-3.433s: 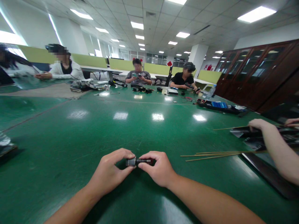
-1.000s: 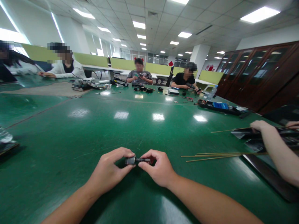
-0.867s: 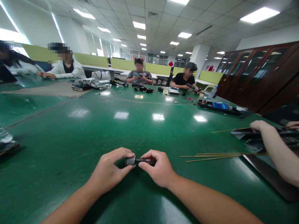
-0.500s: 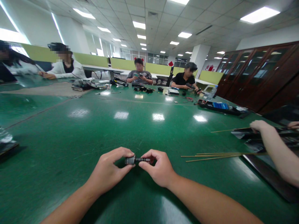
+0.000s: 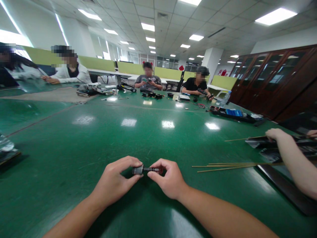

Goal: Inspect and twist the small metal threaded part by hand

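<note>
A small metal part lies level between my two hands, just above or on the green tabletop. Its thick grey cylinder faces left, and a thin, dark, stepped shaft runs out to the right. My left hand pinches the cylinder between thumb and fingers. The thumb and index finger of my right hand close round the shaft's far end. Something reddish shows inside that right grip, too small to make out. What exact kind of part this is I cannot tell.
Thin brass-coloured rods lie to the right, near a co-worker's arm and dark wrapped items. A black tray stands at the back right. Several people sit around the green table. Clear plastic lies at the left edge.
Both hands keep the same grip and place on the metal part, with at most a very slight shift. The view has drifted barely.
</note>
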`<act>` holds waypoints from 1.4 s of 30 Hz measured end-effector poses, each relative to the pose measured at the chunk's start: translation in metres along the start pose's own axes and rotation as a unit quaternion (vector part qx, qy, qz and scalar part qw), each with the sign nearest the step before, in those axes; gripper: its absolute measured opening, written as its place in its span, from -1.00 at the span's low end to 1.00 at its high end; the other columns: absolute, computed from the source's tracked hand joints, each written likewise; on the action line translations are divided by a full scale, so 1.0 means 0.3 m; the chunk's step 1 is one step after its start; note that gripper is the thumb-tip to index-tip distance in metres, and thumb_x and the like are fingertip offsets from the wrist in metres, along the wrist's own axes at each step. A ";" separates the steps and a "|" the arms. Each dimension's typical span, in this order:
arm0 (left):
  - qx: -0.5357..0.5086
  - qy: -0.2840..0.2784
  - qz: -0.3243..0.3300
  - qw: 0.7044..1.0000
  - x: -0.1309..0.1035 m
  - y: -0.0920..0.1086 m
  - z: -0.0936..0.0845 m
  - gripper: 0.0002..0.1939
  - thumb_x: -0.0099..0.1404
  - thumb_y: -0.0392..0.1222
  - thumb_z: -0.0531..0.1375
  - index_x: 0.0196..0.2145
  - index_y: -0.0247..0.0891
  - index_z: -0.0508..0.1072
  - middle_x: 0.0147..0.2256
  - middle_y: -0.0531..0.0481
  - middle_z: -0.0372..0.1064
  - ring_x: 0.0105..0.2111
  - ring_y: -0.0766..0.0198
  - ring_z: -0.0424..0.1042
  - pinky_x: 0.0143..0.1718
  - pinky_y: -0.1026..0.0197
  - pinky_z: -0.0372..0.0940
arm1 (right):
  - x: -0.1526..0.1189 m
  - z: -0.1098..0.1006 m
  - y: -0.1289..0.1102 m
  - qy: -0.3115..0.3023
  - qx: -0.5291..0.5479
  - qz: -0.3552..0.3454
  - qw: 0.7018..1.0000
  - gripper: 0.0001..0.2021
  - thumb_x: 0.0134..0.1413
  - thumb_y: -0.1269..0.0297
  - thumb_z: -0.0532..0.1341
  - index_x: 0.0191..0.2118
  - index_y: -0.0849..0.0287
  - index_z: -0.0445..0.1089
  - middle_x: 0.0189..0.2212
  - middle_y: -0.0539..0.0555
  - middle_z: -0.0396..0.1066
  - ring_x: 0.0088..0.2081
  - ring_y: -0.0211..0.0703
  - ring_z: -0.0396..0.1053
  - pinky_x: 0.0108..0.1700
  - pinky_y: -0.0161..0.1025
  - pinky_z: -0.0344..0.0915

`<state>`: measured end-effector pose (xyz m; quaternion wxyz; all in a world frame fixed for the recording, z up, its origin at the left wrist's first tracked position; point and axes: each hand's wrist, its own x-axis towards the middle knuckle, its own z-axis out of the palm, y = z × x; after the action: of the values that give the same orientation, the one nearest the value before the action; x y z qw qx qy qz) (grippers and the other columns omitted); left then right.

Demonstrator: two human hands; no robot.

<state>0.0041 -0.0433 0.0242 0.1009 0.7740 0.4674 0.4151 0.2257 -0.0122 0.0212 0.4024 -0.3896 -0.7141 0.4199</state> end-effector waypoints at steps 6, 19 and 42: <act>0.000 0.006 0.002 1.000 0.000 -0.003 -0.003 -0.79 0.23 -0.25 0.31 -0.16 -0.16 0.47 -0.16 0.00 0.49 -0.15 0.27 0.50 -0.09 0.23 0.40 | -0.006 0.002 -0.002 0.000 0.001 -0.003 1.000 -0.90 0.05 0.30 0.34 -0.30 0.20 0.52 -0.48 -0.01 0.44 -0.46 -0.27 0.30 -0.39 -0.34 0.22; 0.003 0.003 -0.002 1.000 -0.006 -0.016 -0.003 -0.77 0.24 -0.25 0.32 -0.14 -0.12 0.46 -0.15 0.05 0.48 -0.14 0.31 0.49 -0.07 0.27 0.38 | 0.001 0.003 0.005 0.006 0.012 0.010 1.000 -0.88 0.04 0.29 0.35 -0.31 0.23 0.52 -0.48 -0.01 0.43 -0.46 -0.27 0.30 -0.39 -0.34 0.21; 0.006 0.012 0.000 1.000 -0.004 -0.013 -0.013 -0.76 0.22 -0.25 0.33 -0.14 -0.12 0.46 -0.15 0.06 0.49 -0.15 0.32 0.49 -0.07 0.27 0.39 | 0.000 0.006 0.004 0.011 0.018 0.007 1.000 -0.88 0.05 0.28 0.34 -0.30 0.22 0.51 -0.49 -0.01 0.42 -0.45 -0.26 0.30 -0.39 -0.33 0.22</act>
<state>-0.0016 -0.0430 0.0238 0.0905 0.7700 0.4708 0.4211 0.2243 -0.0123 0.0196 0.4143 -0.3919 -0.6995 0.4307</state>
